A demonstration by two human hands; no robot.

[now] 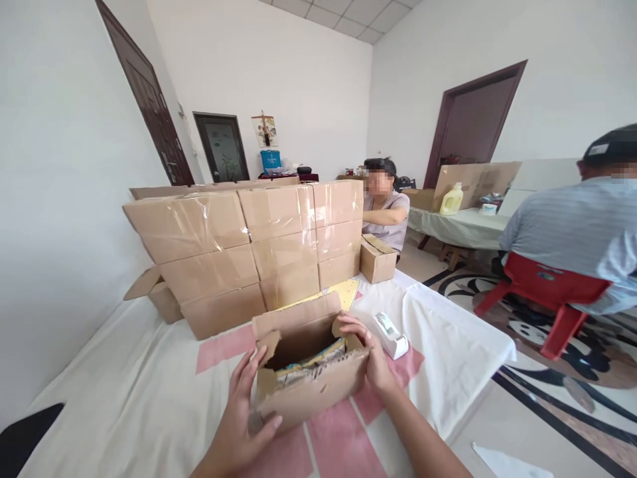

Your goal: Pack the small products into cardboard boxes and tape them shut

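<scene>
An open cardboard box (318, 397) stands on the cloth-covered table in front of me, its back flap raised. Inside it lies something with a blue and yellow edge and a crumpled, greyish surface (311, 365); what it is I cannot make out. My left hand (243, 401) grips the box's left end, thumb against the front wall and fingers up by the side flap. At the opposite end my right hand (371, 345) holds the right side, its fingertips over the upper edge. A white tape dispenser (389, 335) sits just right of my right hand.
Taped cardboard boxes (213, 269) are stacked behind the open one. A smaller box (378, 257) stands at the table's far right, near a seated person (385, 212). Another person sits on a red chair (552, 285) at right. The table's right edge (478, 392) drops to the floor.
</scene>
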